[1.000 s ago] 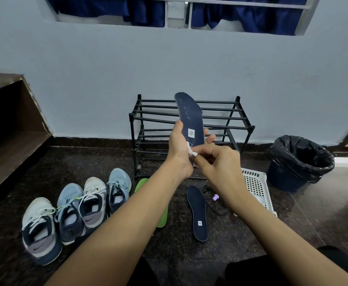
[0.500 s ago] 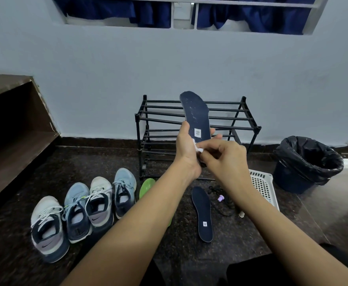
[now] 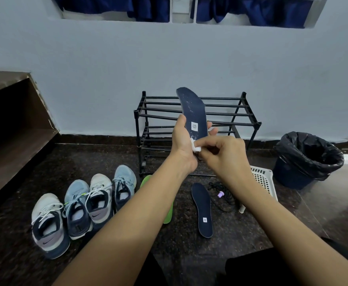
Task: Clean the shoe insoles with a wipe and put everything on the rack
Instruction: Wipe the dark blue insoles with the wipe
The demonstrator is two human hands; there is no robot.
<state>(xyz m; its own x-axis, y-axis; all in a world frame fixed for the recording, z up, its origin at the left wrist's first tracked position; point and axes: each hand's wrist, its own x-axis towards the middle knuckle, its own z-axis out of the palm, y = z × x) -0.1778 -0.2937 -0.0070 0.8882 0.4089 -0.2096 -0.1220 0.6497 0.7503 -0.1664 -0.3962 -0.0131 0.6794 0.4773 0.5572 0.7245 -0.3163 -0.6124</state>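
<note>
The wiping step is in hand: the left hand (image 3: 182,147) grips the navy insole (image 3: 193,112) upright before the rack (image 3: 249,123), the right hand (image 3: 226,155) pinches the wipe (image 3: 195,145) against its heel, and the next stroke likely calls for upward travel.

home entryway | shoe rack (image 3: 197,112), sneakers (image 3: 82,207), bin (image 3: 307,159)

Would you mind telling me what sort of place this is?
Likely a home entryway or room corner, at floor level: a black metal shoe rack against the painted wall, four sneakers lined up on the dark stone floor, and a bag-lined waste bin nearby.
</note>
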